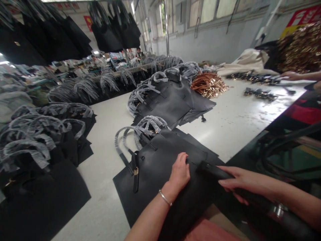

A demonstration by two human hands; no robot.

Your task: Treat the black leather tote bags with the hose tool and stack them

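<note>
A black bag panel (160,174) with wrapped handles lies on top of a pile in front of me. My left hand (180,170), with a silver bangle at the wrist, rests on its upper surface, fingers curled together; whether they pinch anything is hidden. At the right, my right hand (235,182) is wrapped round a black strap (215,171), whose end reaches over the bag's right part. A black tag with a gold buckle (135,171) hangs by the handle at the bag's left.
More black bags (170,100) are stacked behind, and others (47,187) lie at the left. Brown straps (209,83) and black straps sit farther back on the white table (107,117). Another person's hand (292,76) is at the right edge. Bags hang overhead.
</note>
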